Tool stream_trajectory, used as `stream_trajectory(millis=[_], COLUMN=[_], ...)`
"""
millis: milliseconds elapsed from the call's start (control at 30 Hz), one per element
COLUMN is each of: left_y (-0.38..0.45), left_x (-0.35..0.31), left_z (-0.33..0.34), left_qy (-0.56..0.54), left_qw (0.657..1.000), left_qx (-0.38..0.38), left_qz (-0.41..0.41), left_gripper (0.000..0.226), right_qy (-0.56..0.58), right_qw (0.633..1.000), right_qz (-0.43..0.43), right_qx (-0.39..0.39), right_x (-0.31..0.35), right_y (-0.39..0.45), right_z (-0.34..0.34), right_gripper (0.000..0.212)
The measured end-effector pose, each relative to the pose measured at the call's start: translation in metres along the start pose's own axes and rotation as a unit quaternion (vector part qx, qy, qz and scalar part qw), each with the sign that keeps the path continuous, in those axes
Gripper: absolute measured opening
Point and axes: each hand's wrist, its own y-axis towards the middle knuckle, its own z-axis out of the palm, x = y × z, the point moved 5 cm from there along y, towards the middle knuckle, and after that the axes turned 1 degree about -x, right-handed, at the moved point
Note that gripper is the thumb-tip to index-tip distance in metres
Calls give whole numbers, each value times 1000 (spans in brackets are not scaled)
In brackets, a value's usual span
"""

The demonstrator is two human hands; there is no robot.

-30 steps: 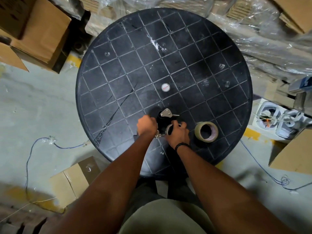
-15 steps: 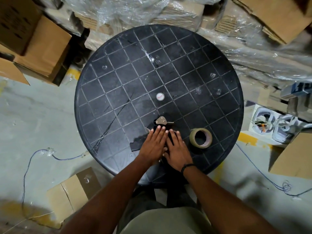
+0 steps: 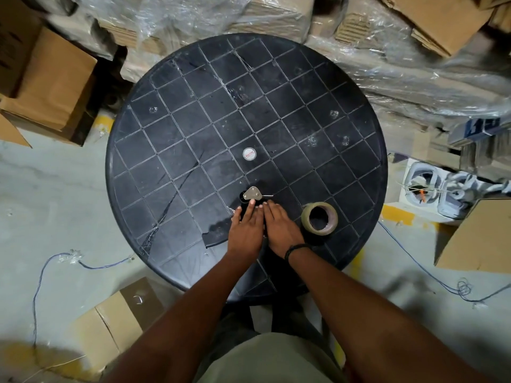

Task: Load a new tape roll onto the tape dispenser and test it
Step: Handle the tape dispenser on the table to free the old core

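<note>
A black tape dispenser (image 3: 250, 197) lies on the round black table (image 3: 193, 128), near its front edge. Only its far end with a grey metal plate shows. My left hand (image 3: 246, 230) and my right hand (image 3: 280, 229) lie flat side by side on top of the rest of it, fingers stretched out and pointing away from me. A roll of clear brownish tape (image 3: 319, 219) lies flat on the table just right of my right hand, apart from it.
A white round cap (image 3: 249, 154) marks the table's middle. Cardboard boxes (image 3: 52, 87) stand at the left, plastic-wrapped cartons (image 3: 387, 73) behind and right. A small box (image 3: 116, 322) and blue wires (image 3: 55, 261) lie on the floor.
Both hands went from closed fists gripping the dispenser to flat, fingers extended, on top of it. The head view shifted, so the table sits lower in frame. The tape roll stayed put.
</note>
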Motion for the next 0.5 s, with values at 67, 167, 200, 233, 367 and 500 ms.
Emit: stream_trajectory(millis=[67,167,200,233,367,500], left_y=[-1,-2,-2,-3,-3,-2], left_x=[1,10,12,14,14,15], left_z=[5,13,14,14,15,19], left_qy=[6,-14,-15,-11,5,17], left_qw=[1000,999,998,997,996,997], left_qx=[11,19,22,28,38,35], left_qz=[20,45,57,70,84,73], left_gripper=[75,67,71,75,76,74], right_qy=[-22,38,56,62,82,77], right_qw=[1000,998,997,996,992,990], right_qz=[-1,41,57,65,84,95], right_qx=[15,21,20,17,37,63], right_x=[2,-3,-5,-5,-2,-4], right_y=[0,-2,-1,0,11,19], right_z=[4,-3,-6,-9,-12,-18], right_gripper=[76,78,76,70,56,61])
